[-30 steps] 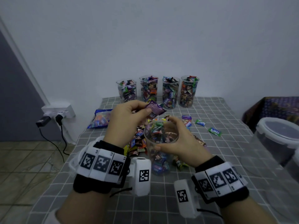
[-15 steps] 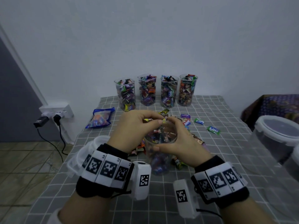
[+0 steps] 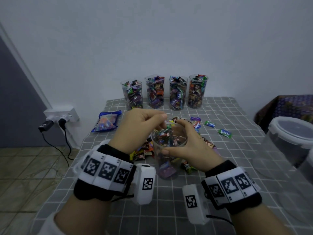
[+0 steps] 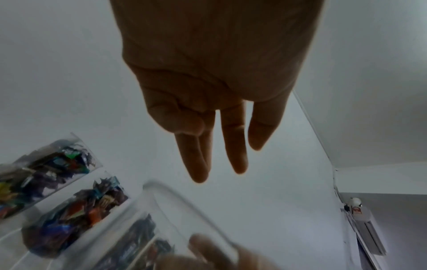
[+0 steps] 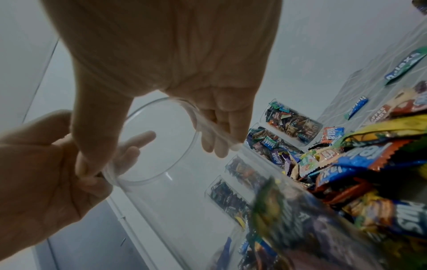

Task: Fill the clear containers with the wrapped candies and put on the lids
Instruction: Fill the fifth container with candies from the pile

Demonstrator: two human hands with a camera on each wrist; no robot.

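The clear cup (image 3: 166, 155) stands on the counter (image 3: 237, 150), near the person and in front of a loose heap of candies (image 3: 144, 152). It is partly filled. The right hand (image 3: 191, 148) wraps its rim, thumb on the near wall and fingers (image 5: 217, 144) curled over the far edge. The left hand (image 3: 138, 131) hovers just above the mouth of the cup, its fingers (image 4: 233, 146) straight and loosely spread, holding nothing that can be seen.

The cup is a thin, smooth-walled plastic cylinder, likely light, slick and apt to tip, so a grip round the wall near the rim suits it. The candies are small pillows in crinkly, glossy wrappers with saw-tooth ends; they should weigh little, slide easily and take a pinch at a crimped end. Behind the cup, four more cups (image 3: 165, 92) stand full in a row, lidless.
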